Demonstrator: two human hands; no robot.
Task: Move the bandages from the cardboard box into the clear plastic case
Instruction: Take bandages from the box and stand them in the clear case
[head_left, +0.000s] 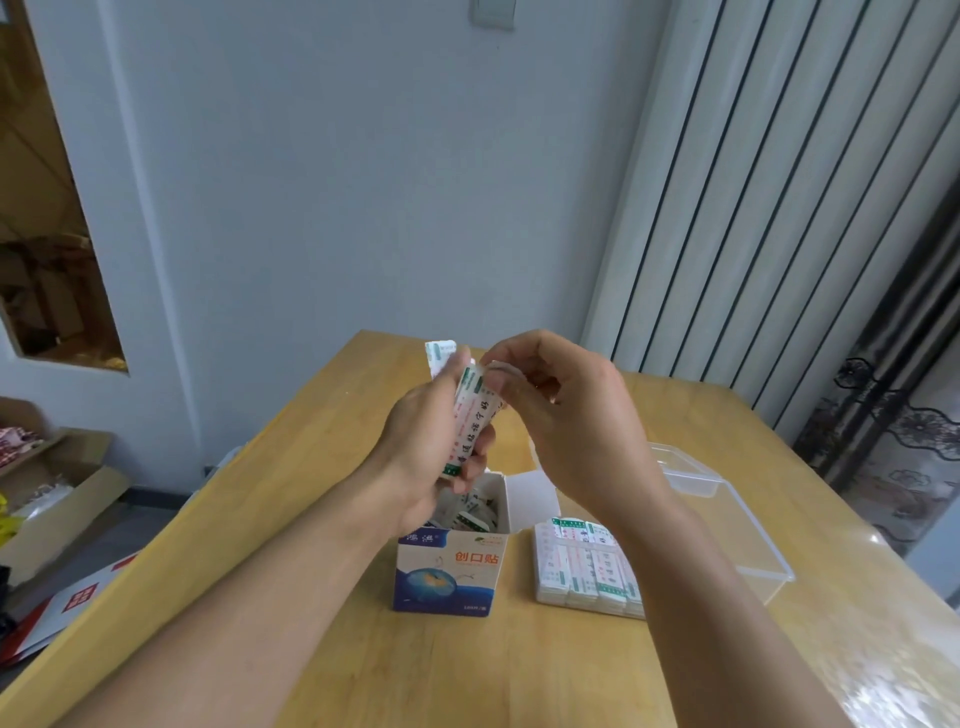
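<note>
An open blue-and-white cardboard box (448, 569) stands on the wooden table with loose bandages (475, 512) inside. Above it, my left hand (426, 441) grips an upright stack of wrapped bandages (470, 415). My right hand (566, 415) pinches the top of that stack with its fingertips. To the right of the box sits the clear plastic case (753, 535). Rows of bandages (587, 569) lie in its near part, partly hidden by my right forearm. The case's lid lies open behind.
The wooden table (467, 665) runs to a wall at the back. Cardboard boxes (57, 493) and clutter sit on the floor to the left. A white ribbed radiator (769, 197) and a dark patterned curtain (893, 415) stand at the right.
</note>
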